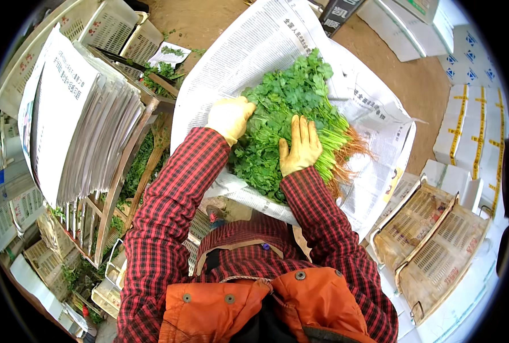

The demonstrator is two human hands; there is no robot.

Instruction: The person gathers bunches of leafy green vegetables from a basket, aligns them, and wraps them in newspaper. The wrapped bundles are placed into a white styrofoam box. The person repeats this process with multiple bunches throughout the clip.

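A pile of leafy coriander (293, 90) lies on spread newspaper sheets (220, 64) in front of me. Its leaves point left and its reddish-brown roots (353, 148) lie to the right. My left hand (228, 118), in a pale yellow glove, rests against the pile's left edge with its fingers curled; the leaves hide the thumb, so a grip cannot be made out. My right hand (301, 145), gloved alike with stained fingers, lies flat over the lower stems and leaves, thumb apart. The paper's edges rise in loose folds around the greens.
On the left, a thick stack of newspapers (78, 111) leans on a metal frame (125, 163). Plastic crates (108, 25) stand behind it, with loose greens (138, 163) below. White foam boxes (473, 124) line the right side, near dirty beige crates (443, 257).
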